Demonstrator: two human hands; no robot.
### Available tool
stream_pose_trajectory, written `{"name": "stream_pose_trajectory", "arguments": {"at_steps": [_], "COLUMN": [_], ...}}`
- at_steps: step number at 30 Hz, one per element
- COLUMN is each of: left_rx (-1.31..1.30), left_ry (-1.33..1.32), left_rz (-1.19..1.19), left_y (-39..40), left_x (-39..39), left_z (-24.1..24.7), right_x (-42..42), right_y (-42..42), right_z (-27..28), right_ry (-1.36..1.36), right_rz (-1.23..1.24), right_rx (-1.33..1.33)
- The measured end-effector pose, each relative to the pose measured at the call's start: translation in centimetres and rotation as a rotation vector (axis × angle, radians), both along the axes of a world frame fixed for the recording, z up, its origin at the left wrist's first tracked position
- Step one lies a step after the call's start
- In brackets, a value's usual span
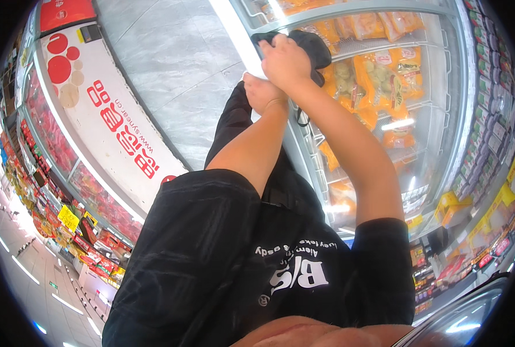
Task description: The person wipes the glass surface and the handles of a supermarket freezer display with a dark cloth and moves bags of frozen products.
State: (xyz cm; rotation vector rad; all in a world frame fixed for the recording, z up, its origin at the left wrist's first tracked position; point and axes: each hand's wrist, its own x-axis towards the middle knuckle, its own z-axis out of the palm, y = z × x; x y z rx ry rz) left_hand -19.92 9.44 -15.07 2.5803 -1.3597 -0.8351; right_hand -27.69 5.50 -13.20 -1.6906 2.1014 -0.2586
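My left hand [262, 93] is at the white edge [240, 41] of a freezer, its fingers curled and partly hidden. Just above and to the right, my right hand [285, 60] rests with bent fingers against a black fabric item [314, 50], possibly a cap or small bag. The item lies over the freezer's edge and glass, and a thin black strap [301, 118] hangs below it. My forearms come close together near the wrists. What lies under my fingers is hidden, so a firm hold on anything cannot be made out.
Under the glass, wire baskets hold orange bags of frozen food [381, 80]. Across the grey tiled floor [170, 47] stands a white chest freezer [105, 112] with red lettering and pink packages. Stacked cartons [489, 86] line the right, near a yellow box [453, 208]. Shelves of goods stand at left.
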Motion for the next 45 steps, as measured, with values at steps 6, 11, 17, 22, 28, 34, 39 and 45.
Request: {"name": "stream_pose_trajectory", "arguments": {"at_steps": [6, 11, 17, 22, 28, 34, 39, 45], "left_rx": [-0.016, 0.062, -0.038, -0.202, -0.045, -0.051, -0.133, 0.003], "left_ry": [-0.017, 0.056, 0.038, -0.082, 0.071, 0.027, -0.023, 0.075], "left_rz": [-0.003, 0.014, 0.005, -0.078, -0.044, -0.029, -0.07, -0.039], "left_y": [0.1, -0.3, 0.3, 0.8, 0.6, 0.1, 0.8, 0.3], "left_x": [-0.4, -0.1, 0.0, 0.0, 0.3, 0.2, 0.2, 0.3], "left_z": [-0.3, 0.1, -1.1, -1.8, -1.0, -1.1, -1.7, -1.4], "right_x": [-1.0, -0.4, -0.9, -5.4, -1.0, -2.8, -6.0, 0.2], "right_y": [2.7, 1.7, 0.2, 0.9, 0.8, 0.9, 1.8, 0.9], "right_z": [3.0, 2.5, 2.4, 2.0, 0.6, 1.7, 0.1, 0.3], "right_ry": [-0.046, 0.026, 0.058, 0.102, 0.087, 0.107, 0.17, 0.092], "right_rz": [0.023, 0.001, 0.043, -0.196, -0.07, -0.102, -0.279, -0.098], "right_rx": [0.29, 0.183, 0.21, 0.131, 0.212, 0.176, 0.077, 0.19]}}
